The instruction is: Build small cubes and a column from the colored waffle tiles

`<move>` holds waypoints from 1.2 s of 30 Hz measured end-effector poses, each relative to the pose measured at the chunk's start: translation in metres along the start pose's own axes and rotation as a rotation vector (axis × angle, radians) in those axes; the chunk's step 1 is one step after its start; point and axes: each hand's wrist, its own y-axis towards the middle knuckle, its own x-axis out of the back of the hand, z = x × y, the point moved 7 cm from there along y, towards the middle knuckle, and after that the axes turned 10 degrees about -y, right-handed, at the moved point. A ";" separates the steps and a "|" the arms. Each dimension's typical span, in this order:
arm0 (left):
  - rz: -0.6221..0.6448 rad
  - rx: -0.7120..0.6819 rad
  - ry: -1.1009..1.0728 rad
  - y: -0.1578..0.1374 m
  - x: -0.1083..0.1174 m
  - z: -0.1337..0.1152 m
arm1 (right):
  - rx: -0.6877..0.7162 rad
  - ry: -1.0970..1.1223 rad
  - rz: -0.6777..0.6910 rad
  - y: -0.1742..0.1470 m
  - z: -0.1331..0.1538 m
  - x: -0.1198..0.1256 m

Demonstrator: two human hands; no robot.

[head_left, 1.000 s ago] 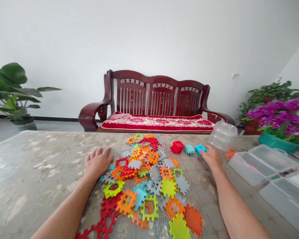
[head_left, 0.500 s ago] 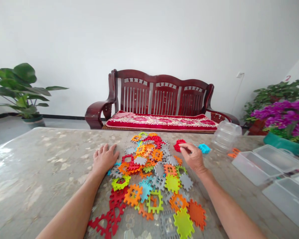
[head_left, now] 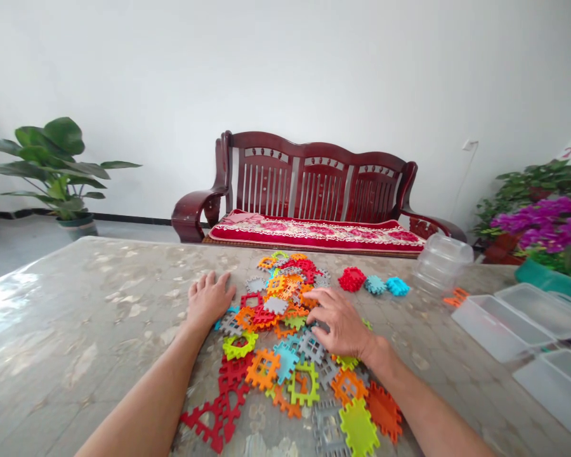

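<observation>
A heap of notched plastic building tiles in red, orange, grey, lime and light blue runs down the middle of the table; a solid lime tile (head_left: pixel 359 428) lies at its near end. My left hand (head_left: pixel 210 299) rests on the tabletop just left of the heap, fingers spread and empty. Over the heap's right side is my right hand (head_left: pixel 340 322), fingers apart and curved, nearest to a grey window tile (head_left: pixel 311 346); its palm hides some tiles. Beyond it sit a red tile stack (head_left: pixel 351 278), a pale teal stack (head_left: pixel 375 284) and a bright blue stack (head_left: pixel 398 287).
Clear plastic boxes (head_left: pixel 492 320) stand at the right, near clear round containers (head_left: pixel 440 260) and orange pieces (head_left: pixel 455 296). Purple flowers (head_left: pixel 545 222) in a teal planter are at the right edge. A wooden bench (head_left: pixel 309 152) is behind the table (head_left: pixel 124 304).
My right hand has moved left and nearer, from beside the red stack to over the heap. The pale teal stack now shows. My left hand stays on the table; the view has shifted slightly.
</observation>
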 end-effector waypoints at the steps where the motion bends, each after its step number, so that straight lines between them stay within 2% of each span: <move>1: -0.001 0.000 0.002 0.000 0.000 0.000 | -0.019 0.000 -0.010 -0.001 -0.004 0.000; 4: -0.005 0.000 0.008 0.000 0.001 0.000 | -0.028 0.002 0.006 -0.003 -0.010 0.000; 15: 0.006 0.003 0.019 -0.001 0.000 -0.001 | -0.022 -0.074 0.231 -0.005 -0.007 0.000; 22: -0.004 0.003 0.012 0.001 -0.001 0.000 | 0.019 -0.135 0.223 -0.005 0.000 -0.003; 29: 0.001 -0.001 0.008 0.000 0.001 -0.001 | -0.017 -0.142 0.250 -0.007 -0.002 -0.006; 36: -0.002 -0.002 0.014 0.000 0.001 -0.001 | -0.001 -0.182 0.210 -0.004 0.000 -0.007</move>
